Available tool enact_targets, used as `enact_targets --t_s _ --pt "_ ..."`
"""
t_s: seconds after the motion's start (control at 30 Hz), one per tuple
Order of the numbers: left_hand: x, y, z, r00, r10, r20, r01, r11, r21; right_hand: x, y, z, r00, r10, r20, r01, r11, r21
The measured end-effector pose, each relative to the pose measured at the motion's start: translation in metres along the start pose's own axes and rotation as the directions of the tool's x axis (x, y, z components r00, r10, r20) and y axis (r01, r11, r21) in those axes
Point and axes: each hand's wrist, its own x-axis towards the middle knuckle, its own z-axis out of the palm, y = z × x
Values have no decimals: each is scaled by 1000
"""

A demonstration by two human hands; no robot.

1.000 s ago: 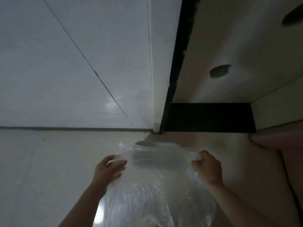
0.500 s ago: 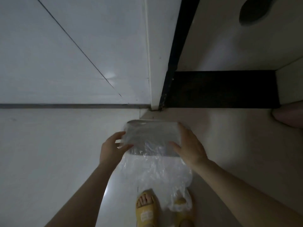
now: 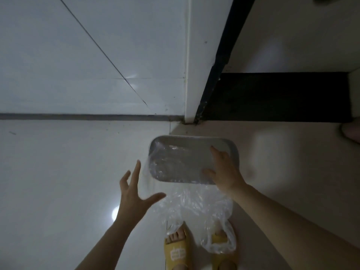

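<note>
A dim home interior, apparently beside a doorway: glossy pale floor tiles (image 3: pixel 58 182), a white tiled wall (image 3: pixel 78 65), a black door frame (image 3: pixel 220 65), and bare feet in yellow house slippers (image 3: pixel 176 254).

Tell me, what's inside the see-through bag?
A grey metal tray, which the right hand grips. The bag hangs crumpled below it; the hand covers the tray's near right corner.

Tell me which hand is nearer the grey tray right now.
Right. The right hand holds the tray at its near right corner. The left hand is spread open, apart from the tray on its left, beside the plastic bag.
</note>
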Motion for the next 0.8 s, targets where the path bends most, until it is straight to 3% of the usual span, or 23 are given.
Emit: enact_targets --t_s 0.1,0.23,0.3,0.47,0.63,0.7,0.8 --pt "-15 -13 7 996 -48 69 61 979 -192 -7 1 -5 998 -49 -36 48 999 -10" --pt "-10 -5 13 998 -30 -57 15 972 -234 -20 2 -20 963 -157 -219 128 982 -138" --pt "-8 1 8 996 -8 -87 -15 966 -259 -23 3 -27 958 -160 -239 117 976 -183" --pt "-3 6 -12 988 -11 -157 -40 948 -317 -9 -3 -16 986 -166 -25 162 980 -115" --pt "18 22 -15 985 22 -170 -70 956 -286 9 -11 -10 997 -28 68 39 985 -169" --pt "25 31 -14 983 29 -179 -80 956 -282 3 -9 -19 994 -101 -45 90 975 -202" --pt "29 39 -15 979 23 -202 -80 957 -278 -28 -1 -39 929 -247 -277 193 959 -207"
